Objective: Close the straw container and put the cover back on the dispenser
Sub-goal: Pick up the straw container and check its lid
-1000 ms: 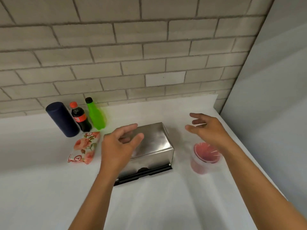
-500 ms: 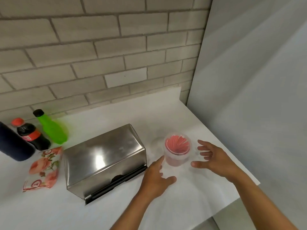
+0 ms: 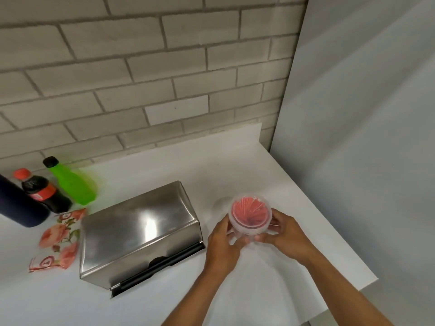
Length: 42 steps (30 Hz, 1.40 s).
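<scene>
Cupping the straw container point(image 3: 250, 216) between both hands' fingers point(image 3: 229, 228).

left hand point(image 3: 221, 243): now closed round the left side of the clear plastic tub of red straws point(image 3: 250, 216), off the white counter | right hand point(image 3: 286, 234): now gripping its right side, no longer apart | view: swung right, nearer
</scene>
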Tool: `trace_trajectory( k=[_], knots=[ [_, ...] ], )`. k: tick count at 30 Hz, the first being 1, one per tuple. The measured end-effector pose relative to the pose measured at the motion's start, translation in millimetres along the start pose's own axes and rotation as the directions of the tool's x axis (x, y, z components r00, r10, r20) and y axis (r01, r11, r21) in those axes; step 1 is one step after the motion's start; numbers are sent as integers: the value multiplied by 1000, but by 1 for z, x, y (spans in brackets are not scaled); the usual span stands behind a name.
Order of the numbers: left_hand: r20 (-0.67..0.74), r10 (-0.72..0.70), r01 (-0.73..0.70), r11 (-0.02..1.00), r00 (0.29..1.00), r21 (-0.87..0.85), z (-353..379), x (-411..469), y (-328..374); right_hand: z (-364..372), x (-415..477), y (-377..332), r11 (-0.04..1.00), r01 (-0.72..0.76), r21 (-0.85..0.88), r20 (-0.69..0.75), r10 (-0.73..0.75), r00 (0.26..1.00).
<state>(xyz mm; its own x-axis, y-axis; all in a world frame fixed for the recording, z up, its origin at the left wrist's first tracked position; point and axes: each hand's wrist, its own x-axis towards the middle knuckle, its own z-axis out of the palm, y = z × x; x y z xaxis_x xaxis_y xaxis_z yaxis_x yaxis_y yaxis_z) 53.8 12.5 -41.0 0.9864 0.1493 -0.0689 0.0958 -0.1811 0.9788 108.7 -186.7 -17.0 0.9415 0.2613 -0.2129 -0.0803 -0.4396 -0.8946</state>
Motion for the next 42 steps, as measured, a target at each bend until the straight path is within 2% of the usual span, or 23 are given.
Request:
trace_trajectory(
  k=[10, 14, 17, 19, 20, 23, 29, 33, 42],
  knots=[
    [-138, -50, 43, 997, 989, -56, 26, 48, 4, -29, 63, 0, 998, 29, 47, 102, -34, 994],
    [-216, 29, -28, 1000, 976, 10, 38, 75, 8, -42, 96, -7, 996, 47, 73, 153, -58, 987],
    [-255, -27, 7, 997, 967, -76, 43, 102, 7, -48, 123, -15, 995, 87, 50, 173, -94, 980],
    [-265, 12, -19, 1000, 964, -23, 44, 118, 5, -51, 141, -17, 996, 92, 18, 191, -93, 977],
    [-289, 73, -58, 997, 955, 59, 42, 125, 1, -52, 150, -18, 996, 94, 5, 193, -93, 977],
    [-319, 106, -48, 982, 942, 182, 36, 143, 9, -53, 178, -22, 993, 113, -21, 200, -107, 974],
    [-362, -52, 36, 998, 931, -51, 40, 189, 18, -52, 225, -38, 990, 135, -30, 236, -124, 964],
    [-374, 46, -30, 998, 926, 49, 38, 210, 21, -53, 251, -45, 987, 161, -19, 256, -151, 955],
    [-395, 33, -9, 998, 918, 63, 35, 242, 21, -49, 283, -51, 990, 141, -10, 260, -133, 956]
  ],
)
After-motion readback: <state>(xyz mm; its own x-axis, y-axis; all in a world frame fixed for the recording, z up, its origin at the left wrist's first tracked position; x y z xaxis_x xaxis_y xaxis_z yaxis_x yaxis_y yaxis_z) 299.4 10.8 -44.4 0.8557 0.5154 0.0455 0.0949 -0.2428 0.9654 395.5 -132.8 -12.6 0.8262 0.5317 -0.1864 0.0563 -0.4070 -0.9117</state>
